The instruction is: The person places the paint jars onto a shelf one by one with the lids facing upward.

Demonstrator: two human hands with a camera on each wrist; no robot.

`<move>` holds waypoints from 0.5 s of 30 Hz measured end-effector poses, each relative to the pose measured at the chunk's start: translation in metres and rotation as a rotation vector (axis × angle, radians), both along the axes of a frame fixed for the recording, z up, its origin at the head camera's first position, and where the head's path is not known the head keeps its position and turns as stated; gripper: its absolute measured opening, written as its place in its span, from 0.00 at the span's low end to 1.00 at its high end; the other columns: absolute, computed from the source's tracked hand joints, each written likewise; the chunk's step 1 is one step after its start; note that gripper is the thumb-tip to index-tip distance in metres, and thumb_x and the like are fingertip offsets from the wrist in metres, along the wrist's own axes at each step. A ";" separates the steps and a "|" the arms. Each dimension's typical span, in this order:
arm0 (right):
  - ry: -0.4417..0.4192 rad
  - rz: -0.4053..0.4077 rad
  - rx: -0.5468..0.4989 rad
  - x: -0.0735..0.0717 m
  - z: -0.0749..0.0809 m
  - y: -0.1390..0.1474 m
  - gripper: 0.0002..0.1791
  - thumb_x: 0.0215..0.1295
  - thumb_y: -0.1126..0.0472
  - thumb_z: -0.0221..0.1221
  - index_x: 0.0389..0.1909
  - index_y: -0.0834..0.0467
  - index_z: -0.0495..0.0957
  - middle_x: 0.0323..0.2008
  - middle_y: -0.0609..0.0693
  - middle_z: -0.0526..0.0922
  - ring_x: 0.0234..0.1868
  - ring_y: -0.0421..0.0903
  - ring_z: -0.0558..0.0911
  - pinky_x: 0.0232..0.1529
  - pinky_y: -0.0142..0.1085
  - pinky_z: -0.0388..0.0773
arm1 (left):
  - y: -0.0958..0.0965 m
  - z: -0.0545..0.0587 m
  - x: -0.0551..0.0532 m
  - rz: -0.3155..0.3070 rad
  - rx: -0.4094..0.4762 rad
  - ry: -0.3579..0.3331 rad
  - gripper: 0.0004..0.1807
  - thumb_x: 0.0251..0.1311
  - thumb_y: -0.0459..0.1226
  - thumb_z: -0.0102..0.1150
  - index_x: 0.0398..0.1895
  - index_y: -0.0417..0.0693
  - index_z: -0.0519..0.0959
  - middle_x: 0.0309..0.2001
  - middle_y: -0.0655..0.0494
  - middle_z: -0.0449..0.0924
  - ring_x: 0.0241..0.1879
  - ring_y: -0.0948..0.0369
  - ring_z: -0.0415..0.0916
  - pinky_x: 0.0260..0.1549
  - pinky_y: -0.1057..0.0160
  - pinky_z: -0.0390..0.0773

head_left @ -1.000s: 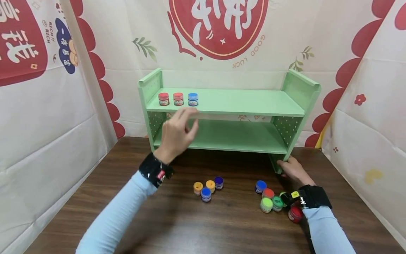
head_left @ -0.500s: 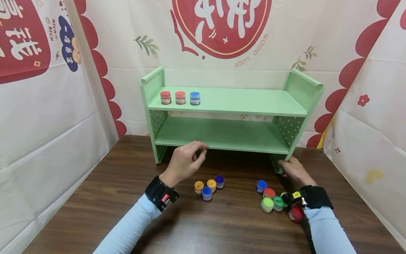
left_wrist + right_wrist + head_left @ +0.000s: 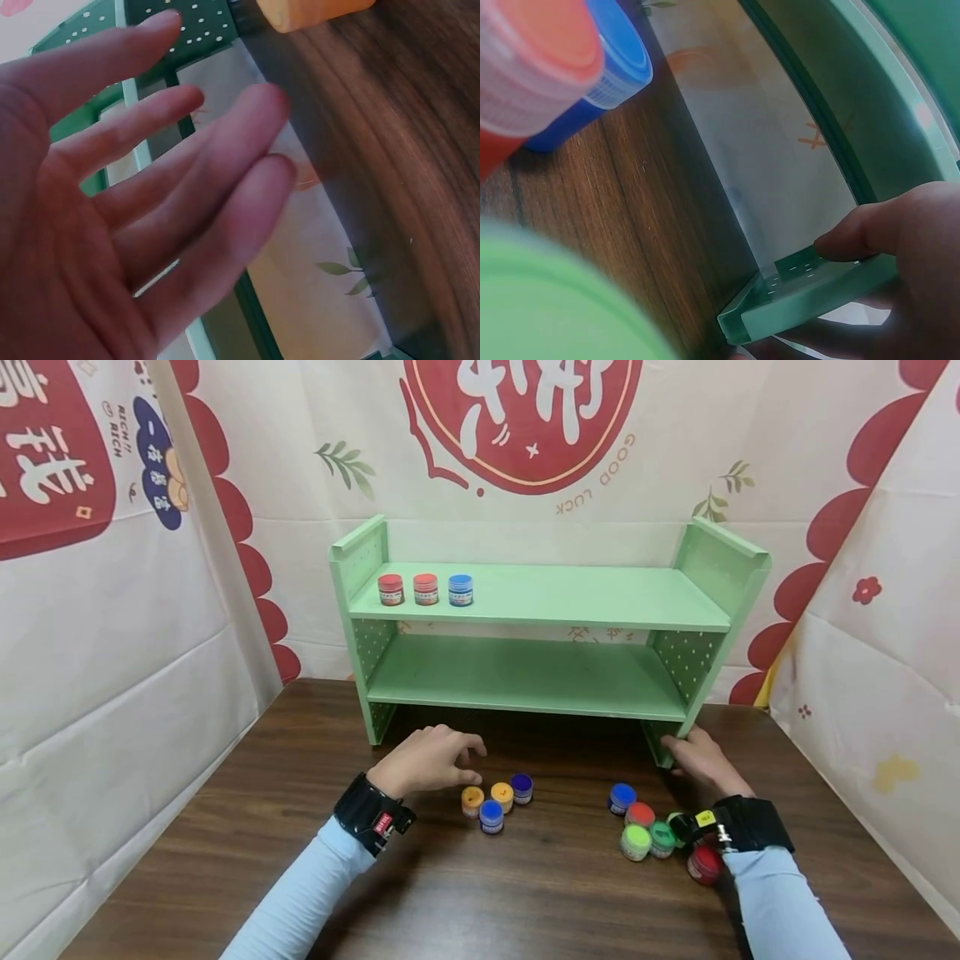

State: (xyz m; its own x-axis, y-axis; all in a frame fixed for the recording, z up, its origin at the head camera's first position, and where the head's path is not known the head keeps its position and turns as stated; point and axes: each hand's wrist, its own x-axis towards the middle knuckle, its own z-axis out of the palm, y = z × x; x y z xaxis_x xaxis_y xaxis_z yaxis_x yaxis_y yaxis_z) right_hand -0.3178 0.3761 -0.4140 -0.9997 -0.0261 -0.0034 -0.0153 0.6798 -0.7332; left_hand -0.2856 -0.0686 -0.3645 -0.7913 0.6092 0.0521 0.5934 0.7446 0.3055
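Dark wood grain runs right across the counter (image 3: 570,902), and on it stands the pale green shelf unit (image 3: 570,593), flat smooth boards between dot-speckled sides. Stiff, by the look of it, yet probably light enough to slide, so a side leg is the place to steady it, and there's the right hand (image 3: 703,758), thumb on one face, fingers curled round the other. Across to the left hand (image 3: 427,762): fingers apart, gently bent, nothing in them, poised just beside the yellow jar (image 3: 472,802) on the counter. Squat, round, upright, that one ought to be light, rigid plastic, a touch slick on the sides; best pinched across the cap from above, minding the blue jar (image 3: 491,817) crowding it. Over by the right wrist, a lime jar (image 3: 635,842) sits in another cluster; up top, a red jar (image 3: 391,590) shows its paper-like label. Finest of all, the close ribs round a blue cap (image 3: 622,45), lovely grip for fingertips
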 end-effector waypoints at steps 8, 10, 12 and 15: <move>-0.004 0.001 0.009 0.001 0.003 0.001 0.30 0.78 0.58 0.45 0.68 0.77 0.57 0.55 0.77 0.70 0.46 0.60 0.79 0.36 0.41 0.83 | 0.001 -0.007 -0.004 0.011 -0.064 -0.130 0.22 0.62 0.48 0.71 0.59 0.56 0.84 0.46 0.57 0.88 0.40 0.64 0.81 0.40 0.61 0.80; -0.004 0.002 0.010 0.001 0.003 0.001 0.30 0.78 0.58 0.45 0.68 0.78 0.57 0.54 0.77 0.70 0.45 0.60 0.80 0.36 0.41 0.84 | 0.002 -0.010 -0.004 0.012 -0.072 -0.154 0.20 0.63 0.47 0.71 0.58 0.56 0.84 0.50 0.57 0.88 0.46 0.62 0.83 0.45 0.59 0.81; -0.002 -0.001 0.011 0.000 0.002 0.000 0.29 0.78 0.58 0.45 0.66 0.78 0.57 0.53 0.77 0.71 0.42 0.57 0.82 0.35 0.41 0.84 | 0.002 -0.013 -0.004 0.014 -0.071 -0.174 0.19 0.64 0.46 0.70 0.57 0.56 0.85 0.52 0.57 0.88 0.50 0.60 0.83 0.48 0.57 0.82; -0.006 -0.001 0.012 0.000 0.000 -0.001 0.29 0.78 0.57 0.45 0.66 0.78 0.58 0.53 0.77 0.72 0.41 0.56 0.83 0.34 0.40 0.84 | 0.001 -0.016 -0.003 0.013 -0.062 -0.191 0.17 0.65 0.46 0.69 0.55 0.55 0.86 0.52 0.57 0.88 0.52 0.59 0.84 0.50 0.55 0.82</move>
